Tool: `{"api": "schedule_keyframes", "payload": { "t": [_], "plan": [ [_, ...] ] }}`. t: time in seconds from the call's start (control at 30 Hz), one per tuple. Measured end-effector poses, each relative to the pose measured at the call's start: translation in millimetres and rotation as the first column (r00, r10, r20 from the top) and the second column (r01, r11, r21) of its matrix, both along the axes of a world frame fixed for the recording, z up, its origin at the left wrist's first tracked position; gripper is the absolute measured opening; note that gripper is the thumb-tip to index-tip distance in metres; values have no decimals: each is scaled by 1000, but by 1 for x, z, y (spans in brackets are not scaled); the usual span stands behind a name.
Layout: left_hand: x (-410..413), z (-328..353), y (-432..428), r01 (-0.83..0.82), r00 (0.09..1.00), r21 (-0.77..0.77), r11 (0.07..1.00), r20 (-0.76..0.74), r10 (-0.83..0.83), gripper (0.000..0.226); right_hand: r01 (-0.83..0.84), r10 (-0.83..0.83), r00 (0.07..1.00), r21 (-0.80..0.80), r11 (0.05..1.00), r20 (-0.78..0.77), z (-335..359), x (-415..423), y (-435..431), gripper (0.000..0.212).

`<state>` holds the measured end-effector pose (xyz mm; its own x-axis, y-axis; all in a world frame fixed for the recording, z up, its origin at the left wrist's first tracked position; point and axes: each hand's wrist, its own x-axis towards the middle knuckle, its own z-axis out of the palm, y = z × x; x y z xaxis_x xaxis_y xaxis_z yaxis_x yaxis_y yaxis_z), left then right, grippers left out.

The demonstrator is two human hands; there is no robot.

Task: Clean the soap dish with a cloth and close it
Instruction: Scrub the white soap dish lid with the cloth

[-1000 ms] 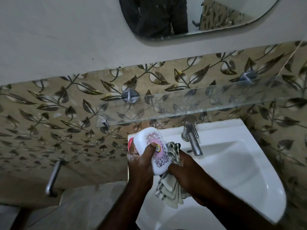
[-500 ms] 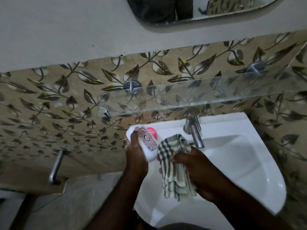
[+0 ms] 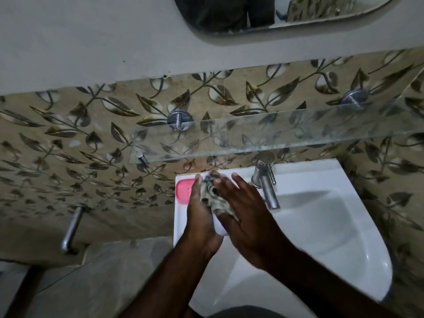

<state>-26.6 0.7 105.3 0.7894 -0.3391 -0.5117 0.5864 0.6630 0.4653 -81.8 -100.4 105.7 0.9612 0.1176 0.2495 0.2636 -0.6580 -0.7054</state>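
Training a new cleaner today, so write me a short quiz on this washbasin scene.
1. True or false: the pink soap dish base lies on the sink rim, left of the tap.
2. The checked cloth is: A on the glass shelf; B between the two hands; C draped over the tap.
3. Fill in: the left hand holds the white ___ while the right hand presses the cloth on it with straight fingers.

Key: 1 true; 2 B; 3 lid.
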Motion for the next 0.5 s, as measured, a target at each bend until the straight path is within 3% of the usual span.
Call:
{"api": "schedule_keyframes", "payload": {
  "t": [0.1,0.13,0.27,0.3,0.4,0.5],
  "plan": [
    [3,10,-1,-2,998,-65,998,57,6,46,99,-15,982,447,889,-187,0,22,-5,40],
    [5,13,0,-1,996,-29,1000,85,3,49,149,-51,977,500,853,-206,2,19,-3,40],
    [6,13,5,-35,994,80,996,105,27,86,42,-19,997,322,946,-74,14,-22,8,49],
    [3,12,4,-36,993,107,994,111,24,84,-4,10,1000,249,968,-22,16,-28,9,49],
    [-10,20,-3,-14,989,105,994,147,-1,46,-60,55,998,150,987,36,23,-20,2,49],
    [-20,32,-19,18,981,124,992,191,-42,39,69,-64,998,361,930,-26,27,-3,-8,46]
  ]
}}
